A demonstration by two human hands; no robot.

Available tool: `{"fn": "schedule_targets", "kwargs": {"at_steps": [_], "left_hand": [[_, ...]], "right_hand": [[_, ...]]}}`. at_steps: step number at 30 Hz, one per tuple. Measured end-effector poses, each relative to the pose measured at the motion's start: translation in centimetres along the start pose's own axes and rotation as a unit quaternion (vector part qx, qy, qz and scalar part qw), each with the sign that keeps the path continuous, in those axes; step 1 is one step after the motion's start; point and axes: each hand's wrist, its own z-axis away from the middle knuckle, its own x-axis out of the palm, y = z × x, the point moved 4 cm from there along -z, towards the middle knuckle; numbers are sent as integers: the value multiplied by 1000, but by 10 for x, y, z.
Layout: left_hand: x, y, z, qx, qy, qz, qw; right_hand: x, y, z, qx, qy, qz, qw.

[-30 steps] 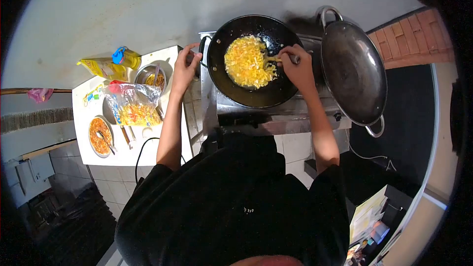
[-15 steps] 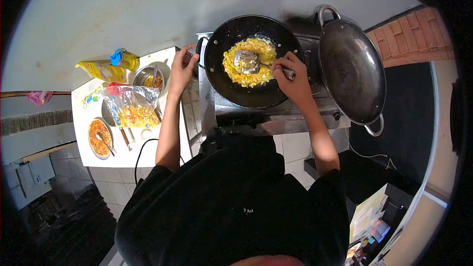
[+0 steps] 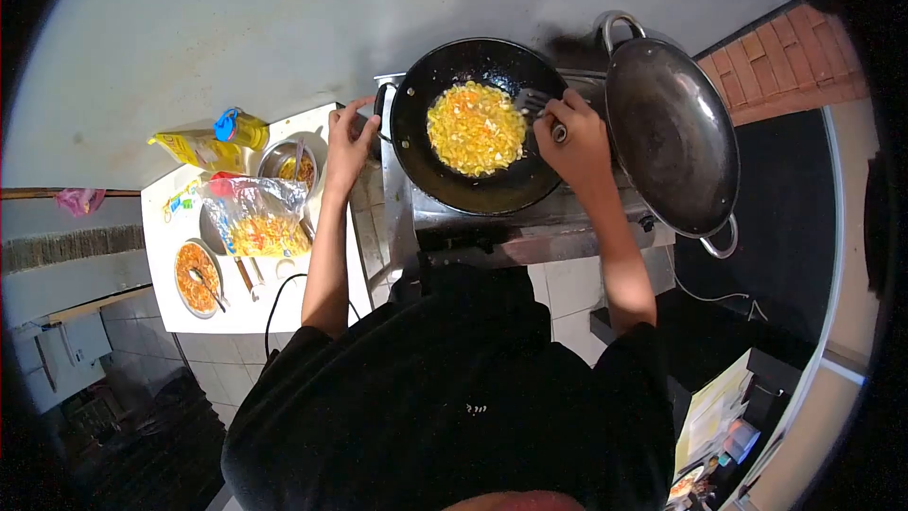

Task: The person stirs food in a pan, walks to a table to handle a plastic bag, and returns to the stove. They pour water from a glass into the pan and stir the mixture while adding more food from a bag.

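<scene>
My right hand is closed around the handle of a metal spatula, whose blade rests against the right inner side of a black wok. A round mass of yellow chopped food with orange and white bits sits in the wok, to the left of the blade. My left hand is at the wok's left loop handle, thumb and fingers curled about it. Part of that grip is hidden.
A large empty pan leans right of the stove. On the white table are a plastic bag of chopped food, a bowl of orange food, a metal bowl, and a yellow bottle with blue cap.
The spatula has moved from over the middle of the food to the wok's right side, turning in my right hand. The food lies in a rounder heap. My left hand stays at the handle.
</scene>
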Motion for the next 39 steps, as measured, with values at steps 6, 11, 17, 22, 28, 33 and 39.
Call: {"fn": "schedule_targets", "kwargs": {"at_steps": [6,11,17,22,28,33,39], "left_hand": [[0,5,1,9,1,-23,1000],[-1,6,2,5,-1,-44,999],[-1,5,2,-5,-14,-47,999],[-1,7,5,6,-7,-56,998],[0,17,5,-8,11,-38,999],[0,17,6,-6,18,-32,999],[-1,18,5,7,18,-38,999]], "right_hand": [[41,17,24,131,24,-170,976],[31,10,38,211,-9,-133,968],[21,1,41,234,-38,-138,962],[48,36,34,287,-69,-240,925],[54,26,36,349,-133,-427,824],[21,3,37,241,-100,-320,911],[-10,-21,23,16,-72,-163,984]]}}
